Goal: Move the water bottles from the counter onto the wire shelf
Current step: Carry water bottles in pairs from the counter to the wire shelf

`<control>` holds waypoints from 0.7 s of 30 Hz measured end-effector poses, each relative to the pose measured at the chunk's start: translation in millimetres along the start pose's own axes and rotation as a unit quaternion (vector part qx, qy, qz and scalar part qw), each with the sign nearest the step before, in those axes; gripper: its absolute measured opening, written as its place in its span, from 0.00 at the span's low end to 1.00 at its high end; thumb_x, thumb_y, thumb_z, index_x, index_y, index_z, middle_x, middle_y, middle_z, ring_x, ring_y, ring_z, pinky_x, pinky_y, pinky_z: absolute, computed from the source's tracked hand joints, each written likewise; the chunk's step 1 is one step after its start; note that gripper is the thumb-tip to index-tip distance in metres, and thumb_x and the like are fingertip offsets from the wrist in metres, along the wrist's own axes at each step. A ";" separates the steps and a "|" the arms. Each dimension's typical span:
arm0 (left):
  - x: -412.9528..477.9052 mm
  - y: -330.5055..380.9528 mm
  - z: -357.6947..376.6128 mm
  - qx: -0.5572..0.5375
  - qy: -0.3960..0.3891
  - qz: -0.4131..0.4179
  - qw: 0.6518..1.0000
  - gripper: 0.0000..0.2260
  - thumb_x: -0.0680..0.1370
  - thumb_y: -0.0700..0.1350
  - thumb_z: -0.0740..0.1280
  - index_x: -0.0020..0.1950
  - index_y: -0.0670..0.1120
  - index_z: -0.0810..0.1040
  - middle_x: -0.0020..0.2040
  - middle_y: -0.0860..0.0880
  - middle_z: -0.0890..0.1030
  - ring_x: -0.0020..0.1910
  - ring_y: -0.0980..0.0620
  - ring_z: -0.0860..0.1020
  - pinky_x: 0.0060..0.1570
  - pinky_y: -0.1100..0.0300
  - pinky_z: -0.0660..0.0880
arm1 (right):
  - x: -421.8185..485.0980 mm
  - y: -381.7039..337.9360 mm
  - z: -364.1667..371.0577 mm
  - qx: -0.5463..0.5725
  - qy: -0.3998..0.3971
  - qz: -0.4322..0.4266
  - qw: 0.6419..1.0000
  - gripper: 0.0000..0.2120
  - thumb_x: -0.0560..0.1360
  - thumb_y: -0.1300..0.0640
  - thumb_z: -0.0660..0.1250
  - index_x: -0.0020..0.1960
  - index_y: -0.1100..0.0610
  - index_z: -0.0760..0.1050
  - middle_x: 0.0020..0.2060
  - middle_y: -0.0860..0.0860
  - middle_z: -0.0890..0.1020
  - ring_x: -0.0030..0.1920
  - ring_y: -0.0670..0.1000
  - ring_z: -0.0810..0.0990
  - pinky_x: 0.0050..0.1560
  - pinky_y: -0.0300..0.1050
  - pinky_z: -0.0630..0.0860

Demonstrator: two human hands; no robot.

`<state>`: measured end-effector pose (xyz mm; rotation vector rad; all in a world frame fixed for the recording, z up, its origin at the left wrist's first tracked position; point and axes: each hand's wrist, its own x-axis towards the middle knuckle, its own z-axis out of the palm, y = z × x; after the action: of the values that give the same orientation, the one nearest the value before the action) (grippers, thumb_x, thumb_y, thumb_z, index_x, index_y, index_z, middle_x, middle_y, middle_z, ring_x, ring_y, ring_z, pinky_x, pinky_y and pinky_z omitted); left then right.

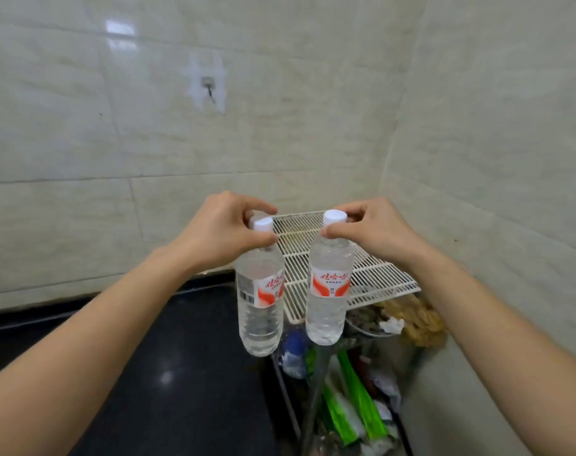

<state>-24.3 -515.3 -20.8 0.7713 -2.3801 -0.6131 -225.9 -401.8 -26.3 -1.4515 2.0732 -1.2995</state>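
Observation:
Two clear water bottles with white caps and red-and-white labels hang upright in the air. My left hand [222, 230] grips the left bottle [260, 304] by its neck, just under the cap. My right hand [375, 230] pinches the right bottle [327, 291] at its neck the same way. Both bottles are held in front of the white wire shelf [375, 274], which sits in the tiled corner behind them. The bottles' bases hang lower than the shelf's front edge. The black counter [168, 373] lies below and to the left.
Under the wire shelf sits a lower level crowded with green packets [362, 399], a blue-capped item [294, 343] and brownish bundles [418, 320]. Tiled walls close in behind and on the right. A small hook [209, 87] sticks out of the back wall.

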 end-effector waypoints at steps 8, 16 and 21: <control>144.3 21.1 76.4 -0.036 -0.006 0.079 0.996 0.18 0.69 0.48 0.75 0.59 0.51 0.80 0.39 0.38 0.82 0.38 0.41 0.80 0.41 0.48 0.78 | 91.8 68.7 -77.8 -0.023 0.060 0.010 0.998 0.03 0.68 0.59 0.75 0.40 0.58 0.84 0.27 0.47 0.73 0.25 0.41 0.67 0.28 0.36 0.64; 300.7 25.2 153.8 -0.009 -0.069 0.117 0.991 0.23 0.74 0.48 0.71 0.67 0.44 0.74 0.65 0.48 0.78 0.60 0.52 0.77 0.54 0.63 0.70 | 214.4 144.1 -145.9 -0.099 0.058 0.007 0.993 0.11 0.70 0.58 0.73 0.36 0.65 0.76 0.29 0.51 0.69 0.32 0.47 0.66 0.35 0.44 0.61; 378.2 32.3 198.1 0.001 -0.074 0.112 0.991 0.23 0.76 0.46 0.69 0.69 0.44 0.71 0.68 0.46 0.74 0.67 0.49 0.73 0.66 0.53 0.70 | 281.1 184.3 -172.8 -0.139 0.063 0.030 0.988 0.12 0.71 0.59 0.73 0.32 0.54 0.73 0.28 0.45 0.70 0.29 0.44 0.68 0.32 0.39 0.62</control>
<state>-417.5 -684.4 -11.4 0.4635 -2.5561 -0.5917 -576.6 -541.8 -10.8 -1.4340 2.4420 -1.1424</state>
